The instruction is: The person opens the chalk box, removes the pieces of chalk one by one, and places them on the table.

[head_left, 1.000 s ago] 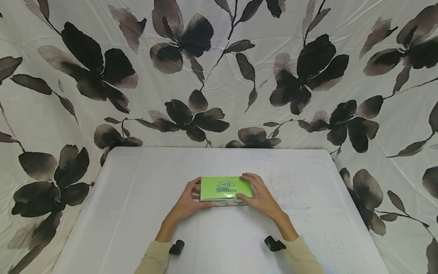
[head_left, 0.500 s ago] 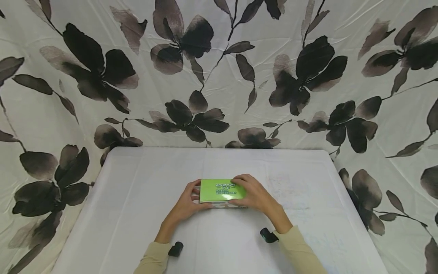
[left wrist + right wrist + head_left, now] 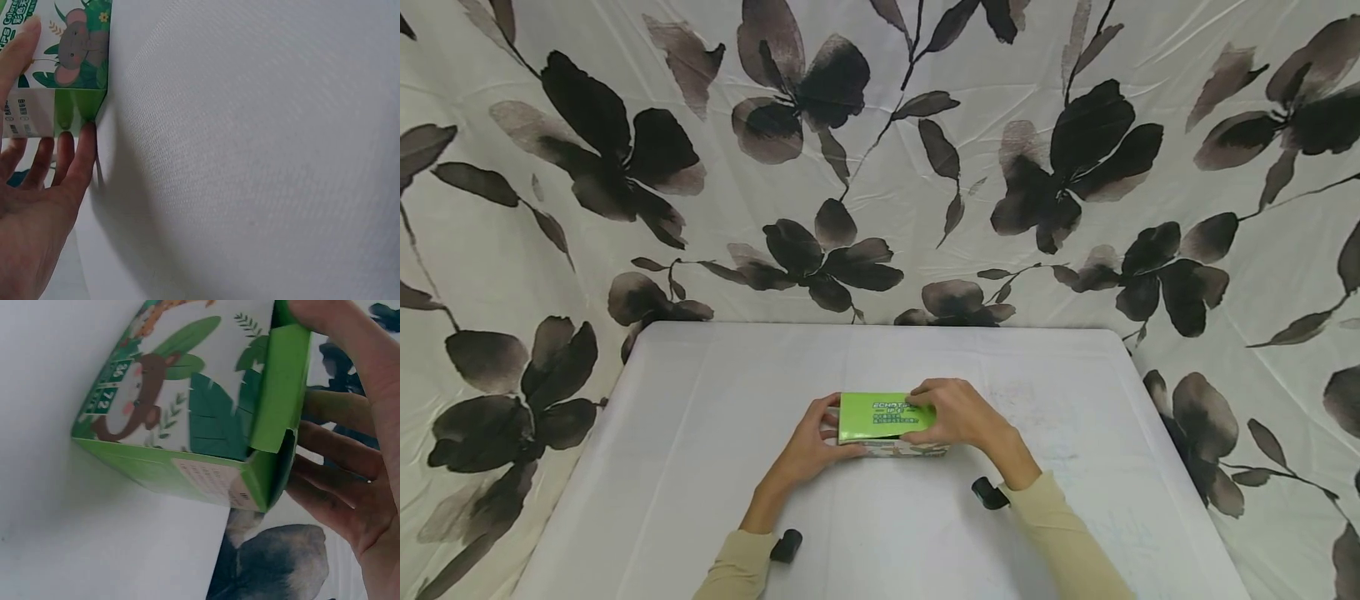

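A green cardboard box (image 3: 861, 421) with white lettering on top and cartoon animals on its sides stands on the white table. My left hand (image 3: 808, 435) holds its left end, thumb (image 3: 17, 55) on the front face and fingers against the end panel. At the right part of the top, my right hand (image 3: 964, 414) pinches the lid between thumb and fingers. In the right wrist view the lid's green front flap (image 3: 283, 384) sits partly out of the box, with a dark gap below the lid's edge. The contents are hidden.
The white-covered table (image 3: 715, 375) extends around the box, its back edge near a floral-print cloth (image 3: 880, 167). Faint coloured stains mark the right part. A small black device (image 3: 786, 546) is on the left wrist, another (image 3: 989, 493) on the right.
My right hand has moved from the box's right end to the left, onto the lid. The lid's front right edge has lifted slightly. The left hand has stayed in place.
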Available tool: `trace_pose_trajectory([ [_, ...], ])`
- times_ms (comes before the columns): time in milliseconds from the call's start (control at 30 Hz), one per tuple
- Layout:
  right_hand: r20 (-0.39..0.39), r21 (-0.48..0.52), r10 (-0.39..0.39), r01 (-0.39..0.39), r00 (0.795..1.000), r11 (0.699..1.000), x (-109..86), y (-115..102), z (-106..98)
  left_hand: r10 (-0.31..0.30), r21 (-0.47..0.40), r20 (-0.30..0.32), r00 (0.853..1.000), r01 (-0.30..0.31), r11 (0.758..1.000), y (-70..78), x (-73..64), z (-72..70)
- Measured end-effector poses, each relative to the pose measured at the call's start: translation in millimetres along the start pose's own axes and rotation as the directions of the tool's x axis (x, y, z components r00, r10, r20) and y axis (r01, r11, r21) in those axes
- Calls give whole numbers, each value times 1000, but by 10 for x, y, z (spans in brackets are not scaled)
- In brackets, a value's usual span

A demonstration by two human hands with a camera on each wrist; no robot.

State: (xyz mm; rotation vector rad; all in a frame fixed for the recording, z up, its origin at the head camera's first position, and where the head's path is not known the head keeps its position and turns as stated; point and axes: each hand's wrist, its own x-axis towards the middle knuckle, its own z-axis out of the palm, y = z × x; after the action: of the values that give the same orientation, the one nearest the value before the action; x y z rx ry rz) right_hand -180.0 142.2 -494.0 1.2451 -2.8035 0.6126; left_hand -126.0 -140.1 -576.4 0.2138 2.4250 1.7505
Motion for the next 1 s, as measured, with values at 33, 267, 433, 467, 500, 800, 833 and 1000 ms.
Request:
trace_pose_trajectory([
  [33,6,14,-2,2,1000,1000,11,8,-16,-7,1,1,1000,7,1000,13,0,-2],
  [267,77,126,40,-49,996,991,74,71,-110,-37,-9,-1,999,37,999,52,-3,-4],
  [433,103,163,84,-100,991,982,62,69,-147,-36,-14,1,999,36,999,34,-1,7],
  [467,106,172,92,-110,990,979,50,64,-148,-35,-11,-3,999,35,999,27,-2,10],
  [500,109,185,103,-122,989,975,32,62,-145,-35,-9,-5,999,35,999,20,-2,11],
  [800,-23,471,205,-170,979,866,-276,250,-7,-45,-15,6,999,45,999,15,2,12],
  [833,-48,501,213,-161,976,850,-311,276,10,-45,-14,4,999,45,999,17,3,12],
  [1000,-99,646,266,-141,959,750,-433,401,117,-41,-21,-4,999,40,999,23,2,10],
])
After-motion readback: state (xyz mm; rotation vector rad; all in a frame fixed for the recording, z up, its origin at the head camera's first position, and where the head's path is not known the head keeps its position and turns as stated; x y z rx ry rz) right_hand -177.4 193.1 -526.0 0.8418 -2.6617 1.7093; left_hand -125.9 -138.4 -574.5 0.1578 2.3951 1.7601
